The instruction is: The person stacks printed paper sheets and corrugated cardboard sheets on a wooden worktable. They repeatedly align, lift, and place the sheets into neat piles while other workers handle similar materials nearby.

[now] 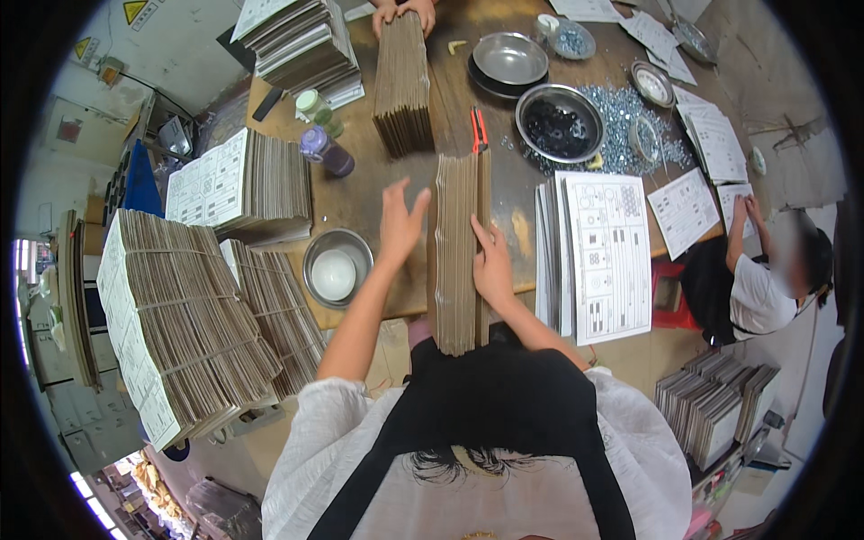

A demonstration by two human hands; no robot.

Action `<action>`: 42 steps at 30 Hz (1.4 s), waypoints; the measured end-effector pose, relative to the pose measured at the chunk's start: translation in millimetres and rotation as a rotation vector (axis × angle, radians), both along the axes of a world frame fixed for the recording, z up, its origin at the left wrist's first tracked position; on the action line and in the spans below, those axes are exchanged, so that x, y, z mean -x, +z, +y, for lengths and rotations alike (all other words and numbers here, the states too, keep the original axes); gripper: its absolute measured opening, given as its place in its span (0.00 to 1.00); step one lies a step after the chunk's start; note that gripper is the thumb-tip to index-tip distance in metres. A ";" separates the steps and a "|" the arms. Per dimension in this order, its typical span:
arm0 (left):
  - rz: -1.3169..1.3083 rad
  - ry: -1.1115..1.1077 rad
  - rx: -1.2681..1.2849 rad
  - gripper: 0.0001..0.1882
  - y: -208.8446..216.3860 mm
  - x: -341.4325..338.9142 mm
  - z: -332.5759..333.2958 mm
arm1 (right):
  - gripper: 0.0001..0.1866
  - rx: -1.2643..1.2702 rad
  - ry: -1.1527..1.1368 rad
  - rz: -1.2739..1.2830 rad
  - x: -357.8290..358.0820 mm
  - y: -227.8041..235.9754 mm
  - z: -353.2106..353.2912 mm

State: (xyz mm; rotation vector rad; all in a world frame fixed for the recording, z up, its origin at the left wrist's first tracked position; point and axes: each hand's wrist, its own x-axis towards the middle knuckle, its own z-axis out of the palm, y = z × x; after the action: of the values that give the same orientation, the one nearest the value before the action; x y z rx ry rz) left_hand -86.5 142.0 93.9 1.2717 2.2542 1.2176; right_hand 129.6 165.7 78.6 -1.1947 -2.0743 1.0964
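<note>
Yellow triangular warning signs (135, 11) on wall upper left, white printed sheets (608, 255) right, upright brown cardboard stack (457, 252) on worktop (360, 193), right hand (493, 265) flat against it, left hand (400, 220) fingers spread, apart.

Your hands (400, 220) flank a plain tan-brown stack of cardboard sheets (459, 252) standing on a brown wooden desk (360, 193). You wear a white top with a black apron. Just right of the stack lie white paper sheets (610, 256) printed with black diagrams. Red-handled pliers (479, 130) lie beyond the stack. A silver bowl (337, 268) has a white inside; another silver bowl (560, 123) holds black rings amid silvery hardware. One bottle (328, 152) is purple, one bottle (319, 112) green.
</note>
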 end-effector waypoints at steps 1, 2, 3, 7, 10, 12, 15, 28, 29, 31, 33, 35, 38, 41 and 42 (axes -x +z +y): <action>0.062 0.019 -0.059 0.33 10.1 15.5 26.8 | 0.41 0.005 -0.001 -0.004 -0.4 2.5 -0.4; 0.152 0.042 -0.073 0.35 13.5 34.1 53.0 | 0.40 0.019 -0.003 -0.030 0.9 2.2 -0.7; 0.237 0.066 -0.088 0.38 14.0 52.0 78.1 | 0.40 0.020 -0.003 -0.030 1.9 4.8 -0.6; 0.432 0.276 0.125 0.55 8.6 98.4 161.0 | 0.39 0.002 -0.001 -0.045 2.7 7.6 -1.2; 0.396 0.358 0.330 0.72 5.0 106.4 208.1 | 0.38 0.023 -0.007 -0.036 -3.0 8.4 -2.8; 0.382 0.386 0.458 0.74 4.7 108.2 232.8 | 0.39 0.014 -0.030 -0.037 -6.4 7.1 -1.9; 0.298 0.390 0.654 0.74 2.5 115.7 254.9 | 0.39 0.080 -0.038 -0.058 -9.6 17.3 -0.1; 0.275 0.289 0.632 0.67 8.9 126.0 212.0 | 0.36 0.106 -0.030 0.034 -7.8 8.9 4.4; 0.287 0.282 0.589 0.66 8.8 119.2 195.3 | 0.36 0.124 -0.011 0.040 -11.1 8.7 7.4; 0.335 0.293 0.539 0.66 8.8 95.6 162.3 | 0.38 0.118 0.010 0.012 -11.9 8.1 10.3; 0.333 0.290 0.525 0.65 20.0 82.0 143.1 | 0.41 0.077 0.017 -0.066 -10.7 6.3 6.5; 0.300 0.281 0.534 0.65 23.8 81.4 122.4 | 0.49 0.108 0.003 -0.176 0.5 24.4 -3.5; 0.284 0.230 0.626 0.64 18.3 94.6 130.1 | 0.60 0.099 0.007 -0.249 13.2 29.7 -7.8; 0.310 0.245 0.632 0.65 9.5 100.3 148.6 | 0.63 0.105 0.021 -0.265 16.2 29.7 -11.5; 0.337 0.256 0.630 0.66 7.2 105.9 154.9 | 0.63 0.084 0.021 -0.269 16.2 26.7 -11.2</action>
State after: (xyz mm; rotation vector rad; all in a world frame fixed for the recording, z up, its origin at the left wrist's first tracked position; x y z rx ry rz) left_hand -192.4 297.0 101.1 1.0074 2.7816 0.2885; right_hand 113.4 154.5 105.3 -1.4324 -2.2629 1.0926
